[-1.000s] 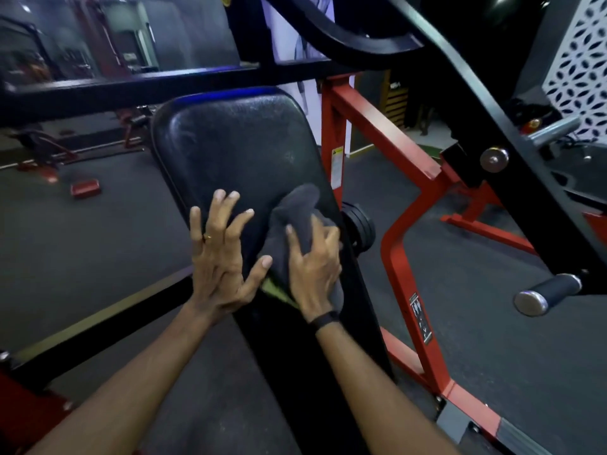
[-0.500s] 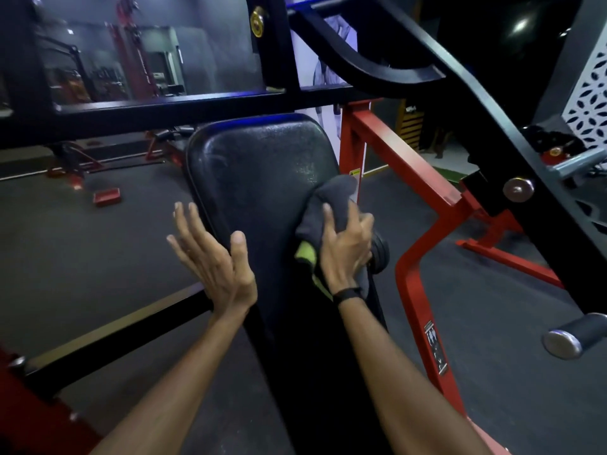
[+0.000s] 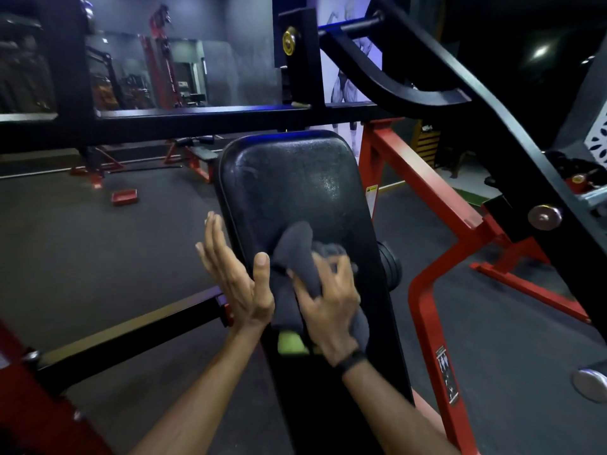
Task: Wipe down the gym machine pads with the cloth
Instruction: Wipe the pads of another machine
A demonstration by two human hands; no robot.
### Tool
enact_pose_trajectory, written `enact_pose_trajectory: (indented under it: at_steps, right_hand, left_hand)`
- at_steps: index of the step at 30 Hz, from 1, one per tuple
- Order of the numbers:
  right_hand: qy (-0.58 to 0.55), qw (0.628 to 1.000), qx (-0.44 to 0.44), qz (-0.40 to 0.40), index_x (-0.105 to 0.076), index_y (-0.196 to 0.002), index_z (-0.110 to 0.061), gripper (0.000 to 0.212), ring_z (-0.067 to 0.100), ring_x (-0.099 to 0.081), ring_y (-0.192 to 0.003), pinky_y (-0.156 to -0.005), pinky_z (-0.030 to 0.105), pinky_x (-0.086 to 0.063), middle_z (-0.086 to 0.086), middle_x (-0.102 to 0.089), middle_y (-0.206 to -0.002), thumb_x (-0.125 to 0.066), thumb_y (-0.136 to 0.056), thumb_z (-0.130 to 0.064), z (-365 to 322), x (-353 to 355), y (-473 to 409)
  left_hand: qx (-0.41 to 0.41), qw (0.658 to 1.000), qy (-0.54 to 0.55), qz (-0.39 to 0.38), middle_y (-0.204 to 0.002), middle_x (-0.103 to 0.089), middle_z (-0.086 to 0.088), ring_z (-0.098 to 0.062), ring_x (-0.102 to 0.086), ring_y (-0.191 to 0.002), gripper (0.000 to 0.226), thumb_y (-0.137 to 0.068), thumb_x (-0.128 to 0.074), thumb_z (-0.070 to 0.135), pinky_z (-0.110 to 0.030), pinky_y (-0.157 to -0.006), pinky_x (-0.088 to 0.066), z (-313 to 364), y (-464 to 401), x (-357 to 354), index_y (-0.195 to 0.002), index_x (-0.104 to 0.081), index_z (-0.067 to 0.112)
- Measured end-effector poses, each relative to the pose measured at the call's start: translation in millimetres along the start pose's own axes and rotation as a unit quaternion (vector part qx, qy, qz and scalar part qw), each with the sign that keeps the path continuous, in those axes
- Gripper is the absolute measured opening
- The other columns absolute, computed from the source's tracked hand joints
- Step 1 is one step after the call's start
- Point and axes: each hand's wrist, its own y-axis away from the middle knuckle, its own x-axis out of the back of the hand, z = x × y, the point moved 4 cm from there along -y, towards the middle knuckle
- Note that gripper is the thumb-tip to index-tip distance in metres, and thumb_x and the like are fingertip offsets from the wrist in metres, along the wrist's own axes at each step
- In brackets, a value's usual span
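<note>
- The gym machine fills the view: a red frame [image 3: 427, 178] runs down the right side, with black bars [image 3: 210, 121] crossing above and slanting across the upper right
- A long black pad [image 3: 289, 178] stands tilted in the middle, its rounded top under the horizontal bar and its surface shiny and lightly scuffed
- Dark rubber floor [image 3: 98, 244] spreads to the left, where more red and black equipment stands well apart near a mirrored wall
- The right hand [image 3: 328, 307] lies over the lower middle of the pad, fingers curled into a bunched cloth and clutching it against the pad; a dark band circles the wrist
- The left hand [image 3: 235, 274] is slack and spread, fingers straight, palm turned toward the pad's left edge, thumb just beside the cloth; it holds nothing, and whether the palm touches the pad I cannot tell
- The cloth [image 3: 297, 254] is dark grey, crumpled, rising in a fold above the right fingers and hanging below the palm
- A small yellow-green patch [image 3: 290, 343] shows at the cloth's lower end, near the right wrist
</note>
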Motion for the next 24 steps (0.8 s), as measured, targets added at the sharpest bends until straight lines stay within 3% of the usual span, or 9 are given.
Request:
enact_pose_trajectory:
  at_steps: [5, 8, 13, 17, 24]
  right_hand:
    - [-0.016, 0.998, 0.052, 0.025, -0.070, -0.110, -0.017, 0.035, 0.023, -0.057, -0.086, -0.063, 0.036, -0.051, 0.009, -0.054, -0.098, -0.071, -0.088, -0.044, -65, -35, -134]
    - [-0.032, 0.997, 0.073, 0.011, -0.069, -0.115, -0.018, 0.036, 0.020, -0.056, -0.085, -0.063, 0.037, -0.053, 0.007, -0.052, -0.099, -0.071, -0.090, -0.044, -71, -38, -143]
    - [-0.042, 0.998, 0.051, 0.000, -0.070, -0.114, -0.015, 0.033, 0.025, -0.060, -0.083, -0.056, 0.037, -0.049, 0.010, -0.057, -0.099, -0.071, -0.091, -0.038, -31, -17, -61]
    - [-0.041, 0.999, 0.021, 0.006, -0.064, -0.118, -0.013, 0.027, 0.028, -0.058, -0.075, -0.051, 0.038, -0.047, 0.012, -0.057, -0.094, -0.064, -0.093, -0.022, 4, 1, 16]
    - [-0.040, 0.999, 0.020, 0.011, -0.060, -0.113, -0.012, 0.019, 0.023, -0.054, -0.069, -0.052, 0.032, -0.042, 0.003, -0.050, -0.094, -0.051, -0.101, -0.023, 26, 25, 116]
  left_hand:
    - [-0.002, 1.000, 0.005, 0.002, -0.161, -0.026, -0.019, -0.029, -0.022, -0.152, 0.086, -0.099, -0.026, 0.061, -0.060, -0.122, -0.004, 2, 1, 1, -0.151, -0.025, -0.007]
    - [-0.002, 1.000, 0.000, 0.005, -0.161, -0.026, -0.018, -0.028, -0.022, -0.152, 0.085, -0.099, -0.026, 0.061, -0.059, -0.122, -0.004, 3, -1, 0, -0.152, -0.025, -0.006]
    - [-0.030, 1.000, 0.008, 0.002, -0.159, -0.028, -0.024, -0.034, -0.024, -0.150, 0.087, -0.099, -0.027, 0.062, -0.063, -0.121, -0.005, 8, 1, 1, -0.149, -0.028, -0.010]
    - [-0.127, 0.990, -0.044, -0.053, -0.157, -0.029, -0.028, -0.041, -0.022, -0.150, 0.094, -0.097, -0.024, 0.067, -0.059, -0.122, -0.001, 18, 2, -1, -0.146, -0.032, -0.013]
    - [-0.252, 0.954, -0.124, -0.110, -0.154, -0.033, -0.029, -0.044, -0.024, -0.147, 0.088, -0.097, -0.026, 0.064, -0.057, -0.120, 0.002, 27, 8, -8, -0.144, -0.037, -0.010]
